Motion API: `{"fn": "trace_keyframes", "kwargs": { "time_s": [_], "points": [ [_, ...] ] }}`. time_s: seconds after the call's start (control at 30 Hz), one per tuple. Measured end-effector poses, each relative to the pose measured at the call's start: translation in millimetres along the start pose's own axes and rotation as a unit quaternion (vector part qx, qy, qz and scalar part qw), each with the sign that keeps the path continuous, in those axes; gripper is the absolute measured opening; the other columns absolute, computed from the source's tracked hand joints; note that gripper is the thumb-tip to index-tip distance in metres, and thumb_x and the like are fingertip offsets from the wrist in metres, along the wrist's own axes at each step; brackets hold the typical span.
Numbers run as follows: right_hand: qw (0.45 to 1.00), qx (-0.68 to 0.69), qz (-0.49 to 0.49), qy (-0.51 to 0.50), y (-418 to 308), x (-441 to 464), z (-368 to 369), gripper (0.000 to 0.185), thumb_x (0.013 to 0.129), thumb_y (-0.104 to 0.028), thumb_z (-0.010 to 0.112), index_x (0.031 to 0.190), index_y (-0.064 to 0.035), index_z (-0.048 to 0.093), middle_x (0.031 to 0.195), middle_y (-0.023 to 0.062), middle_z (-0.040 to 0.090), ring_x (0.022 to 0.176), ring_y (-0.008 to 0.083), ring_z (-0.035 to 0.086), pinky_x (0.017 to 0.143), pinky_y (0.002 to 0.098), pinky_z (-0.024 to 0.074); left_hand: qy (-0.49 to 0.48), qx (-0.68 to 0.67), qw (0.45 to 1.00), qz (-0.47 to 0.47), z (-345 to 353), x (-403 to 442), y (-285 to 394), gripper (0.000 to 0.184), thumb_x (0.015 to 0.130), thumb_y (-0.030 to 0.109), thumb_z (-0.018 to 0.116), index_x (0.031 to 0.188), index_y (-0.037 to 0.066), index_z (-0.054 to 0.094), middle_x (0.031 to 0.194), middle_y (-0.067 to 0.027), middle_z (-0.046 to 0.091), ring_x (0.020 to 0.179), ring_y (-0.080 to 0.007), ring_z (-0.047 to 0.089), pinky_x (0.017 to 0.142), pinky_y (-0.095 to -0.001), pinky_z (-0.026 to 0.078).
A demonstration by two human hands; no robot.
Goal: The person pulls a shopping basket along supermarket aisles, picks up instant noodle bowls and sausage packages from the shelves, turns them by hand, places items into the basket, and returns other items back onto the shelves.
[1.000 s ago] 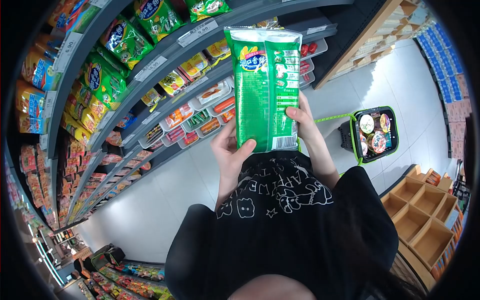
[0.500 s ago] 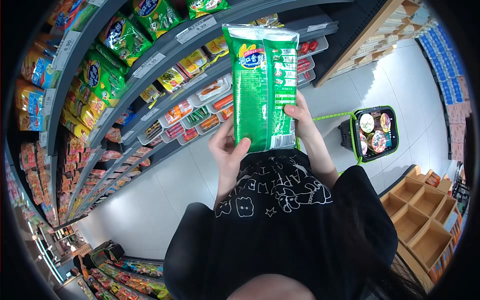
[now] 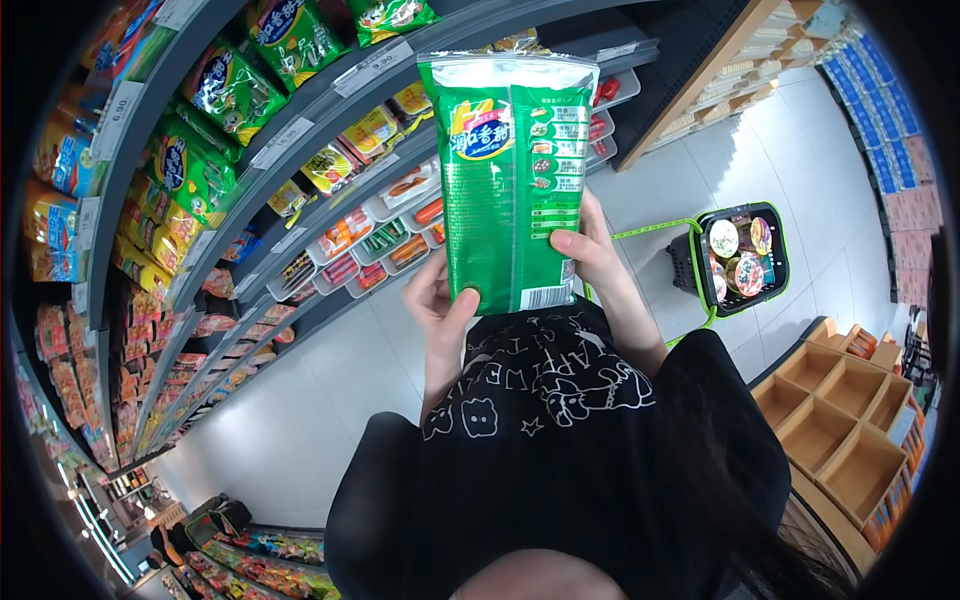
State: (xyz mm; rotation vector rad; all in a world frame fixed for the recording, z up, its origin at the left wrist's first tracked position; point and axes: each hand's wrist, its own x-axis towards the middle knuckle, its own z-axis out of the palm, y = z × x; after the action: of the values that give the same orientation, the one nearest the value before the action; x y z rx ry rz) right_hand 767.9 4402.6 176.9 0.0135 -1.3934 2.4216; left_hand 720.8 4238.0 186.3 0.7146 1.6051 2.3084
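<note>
A green snack packet [image 3: 487, 215] with silver edging at the top is held upright in front of my chest, its printed back with a seam and barcode facing me. My left hand [image 3: 437, 308] grips its lower left edge, thumb on the face and fingers behind. On the right edge my right hand [image 3: 596, 258] grips a bit higher, its thumb pressed on the printed panel. The fingers behind the packet are partly hidden. Similar green packets [image 3: 190, 165] lie on the shelf at the upper left.
A grey store shelf [image 3: 330, 90] with price tags and packaged food curves along the left. White trays [image 3: 392, 207] hold small packs. A black basket [image 3: 777, 290] with green trim and several round tubs stands on the floor at right, near a wooden compartment display [image 3: 812, 440].
The packet and both hands have shifted slightly left in view, and the packet appears a little larger and tilted. Both hands keep their hold.
</note>
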Motion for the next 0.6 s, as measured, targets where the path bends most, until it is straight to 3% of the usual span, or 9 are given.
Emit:
{"fn": "trace_keyframes", "kwargs": {
  "time_s": [0.2,0.27,0.3,0.37,0.4,0.43,0.5,0.53,0.6],
  "points": [
    [0.999,-0.037,-0.026,0.023,0,-1,3,0.067,0.063,-0.030,0.062,0.114,0.0028,0.034,0.105,0.0097,0.048,0.094,0.0149,0.048,0.080,0.0263,0.0378,-0.037,-0.016,0.999,-0.007,-10,2,-8,0.054,0.070,0.018,0.061,0.109,-0.012,0.041,0.096,-0.0120,0.054,0.086,-0.0147,0.053,0.076,-0.0237,0.039],
    [0.995,-0.056,-0.061,0.054,-2,-4,6,0.056,0.065,-0.016,0.060,0.112,0.0028,0.036,0.103,0.0098,0.049,0.093,0.0151,0.047,0.081,0.0275,0.0364,-0.045,0.015,0.995,-0.090,-7,4,-10,0.054,0.073,0.013,0.057,0.116,-0.009,0.033,0.110,-0.0144,0.046,0.101,-0.0184,0.045,0.086,-0.0285,0.033],
    [0.994,-0.059,-0.064,0.059,-4,-5,8,0.056,0.065,-0.016,0.060,0.112,0.0028,0.036,0.103,0.0098,0.049,0.093,0.0151,0.047,0.081,0.0275,0.0364,-0.052,0.012,0.994,-0.091,-3,7,-11,0.054,0.073,0.013,0.057,0.116,-0.009,0.033,0.110,-0.0144,0.046,0.101,-0.0184,0.045,0.086,-0.0285,0.033],
    [0.958,-0.246,-0.111,0.097,-11,-6,12,0.056,0.064,-0.014,0.058,0.112,0.0035,0.037,0.099,0.0128,0.052,0.087,0.0181,0.052,0.077,0.0292,0.0403,-0.068,0.159,0.985,-0.005,8,15,-13,0.059,0.075,0.010,0.052,0.123,-0.005,0.021,0.126,-0.0156,0.029,0.116,-0.0228,0.029,0.095,-0.0336,0.022],
    [0.931,-0.312,-0.163,0.095,-5,-6,11,0.055,0.062,-0.012,0.057,0.111,0.0038,0.037,0.096,0.0170,0.052,0.082,0.0234,0.056,0.073,0.0312,0.0427,-0.102,0.224,0.969,-0.005,6,17,-14,0.071,0.074,0.024,0.055,0.127,0.000,0.015,0.130,-0.0165,0.021,0.119,-0.0241,0.023,0.097,-0.0354,0.017],
    [0.892,-0.394,-0.193,0.109,-7,-9,15,0.057,0.063,-0.015,0.059,0.111,0.0031,0.036,0.094,0.0185,0.051,0.080,0.0301,0.056,0.071,0.0332,0.0438,-0.116,0.217,0.969,-0.004,9,18,-13,0.071,0.074,0.024,0.055,0.127,0.000,0.015,0.130,-0.0165,0.021,0.119,-0.0241,0.023,0.097,-0.0354,0.017],
    [0.853,-0.464,-0.158,0.180,-1,-20,31,0.060,0.063,-0.020,0.061,0.113,0.0028,0.036,0.098,0.0192,0.047,0.079,0.0350,0.053,0.068,0.0361,0.0444,-0.203,0.104,0.973,0.011,22,19,-15,0.083,0.069,0.028,0.061,0.128,0.000,0.010,0.129,-0.0160,0.021,0.117,-0.0264,0.026,0.097,-0.0365,0.018],
    [0.847,-0.476,-0.152,0.182,-2,-25,37,0.060,0.063,-0.021,0.060,0.113,0.0019,0.036,0.100,0.0189,0.043,0.081,0.0348,0.052,0.067,0.0367,0.0442,-0.210,0.091,0.973,-0.011,23,16,-24,0.094,0.065,0.037,0.064,0.128,0.001,0.004,0.129,-0.0154,0.020,0.117,-0.0265,0.027,0.095,-0.0373,0.024],
    [0.830,-0.509,-0.147,0.176,-4,-36,42,0.057,0.066,-0.020,0.058,0.114,0.0001,0.036,0.104,0.0181,0.039,0.087,0.0333,0.048,0.068,0.0366,0.0434,-0.227,-0.083,0.959,-0.147,14,7,-46,0.091,0.067,0.038,0.063,0.127,0.001,0.007,0.126,-0.0138,0.024,0.113,-0.0253,0.032,0.090,-0.0352,0.032]
  ]
}}
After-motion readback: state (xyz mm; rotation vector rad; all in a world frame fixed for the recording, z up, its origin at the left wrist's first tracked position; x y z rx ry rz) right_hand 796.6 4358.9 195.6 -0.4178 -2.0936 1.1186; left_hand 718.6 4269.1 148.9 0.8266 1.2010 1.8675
